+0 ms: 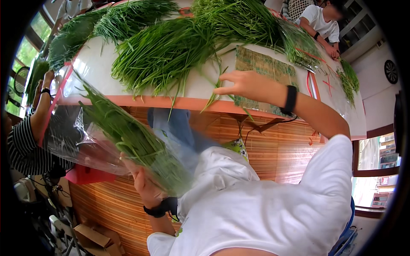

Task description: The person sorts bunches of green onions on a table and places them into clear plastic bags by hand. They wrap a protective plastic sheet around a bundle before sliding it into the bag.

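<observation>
My left hand (145, 184) holds a clear plastic bag (173, 169) with a bundle of long green leafy stalks (128, 134) inside, slanting across my lap. The stalk tips point up and left, towards the table edge. My right hand (243, 84) is over the table's near edge, with thumb and forefinger spread. A few loose green blades (209, 102) run past these fingertips; whether they are gripped is unclear. Just left of this hand lies a large heap of green stalks (160, 57). A patterned tan mat (266, 64) lies partly under my right hand and wrist.
More green heaps (134, 19) cover the far side of the white table (102, 76). A filled clear bag (301, 48) lies at right. One co-worker (320, 22) handles stalks at the far right; another's striped sleeve (28, 134) is at left, near a red plastic container (89, 174).
</observation>
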{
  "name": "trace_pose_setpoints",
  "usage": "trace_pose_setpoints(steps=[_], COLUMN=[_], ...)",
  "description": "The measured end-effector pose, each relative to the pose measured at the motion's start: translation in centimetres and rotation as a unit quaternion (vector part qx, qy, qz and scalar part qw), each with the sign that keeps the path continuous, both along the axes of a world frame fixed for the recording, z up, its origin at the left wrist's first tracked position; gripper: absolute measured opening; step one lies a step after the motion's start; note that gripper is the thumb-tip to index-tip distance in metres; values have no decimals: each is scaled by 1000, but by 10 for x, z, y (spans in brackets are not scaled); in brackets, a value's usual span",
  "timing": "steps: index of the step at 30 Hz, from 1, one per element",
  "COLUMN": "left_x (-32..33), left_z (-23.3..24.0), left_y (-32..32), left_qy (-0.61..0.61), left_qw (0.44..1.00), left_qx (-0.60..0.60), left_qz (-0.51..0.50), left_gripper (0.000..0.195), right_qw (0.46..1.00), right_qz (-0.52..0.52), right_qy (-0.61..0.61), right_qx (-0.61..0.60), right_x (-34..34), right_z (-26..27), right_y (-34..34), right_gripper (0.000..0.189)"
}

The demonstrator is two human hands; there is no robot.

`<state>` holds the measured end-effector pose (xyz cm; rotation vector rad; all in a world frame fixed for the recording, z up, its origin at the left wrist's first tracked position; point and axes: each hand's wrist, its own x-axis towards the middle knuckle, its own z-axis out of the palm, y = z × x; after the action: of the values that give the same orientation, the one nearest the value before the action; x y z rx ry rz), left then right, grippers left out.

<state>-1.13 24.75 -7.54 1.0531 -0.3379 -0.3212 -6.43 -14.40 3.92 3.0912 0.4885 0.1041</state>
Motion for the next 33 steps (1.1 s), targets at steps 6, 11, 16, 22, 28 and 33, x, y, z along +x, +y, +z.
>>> trace_pose_setpoints(steps=[6, 11, 16, 22, 28, 33], left_x=[-2, -17, -32, -52, -47, -46], left_z=[14, 6, 4, 16, 26, 23], left_y=[-3, 14, 5, 5, -14, -15], left_qy=[100, 148, 158, 202, 236, 63], left_qw=[985, 982, 977, 968, 960, 965], left_qx=[-137, -114, -143, -146, -137, 254], left_qz=[-40, -40, -31, -35, -68, -30], left_gripper=[44, 55, 70, 65, 67, 39], right_qw=[978, 971, 992, 925, 598, 533], right_qz=[176, 237, -21, -153, -122, -179], right_qy=[69, -15, -127, -49, 318, 229], right_qx=[-87, -24, -13, 344, 726, 795], right_x=[44, 75, 111, 41, -48, -42], right_z=[-5, -24, -50, -5, -62, -106], right_y=[-6, -9, 19, 97, 177, 165], right_gripper=[28, 14, 24, 32, 32, 31])
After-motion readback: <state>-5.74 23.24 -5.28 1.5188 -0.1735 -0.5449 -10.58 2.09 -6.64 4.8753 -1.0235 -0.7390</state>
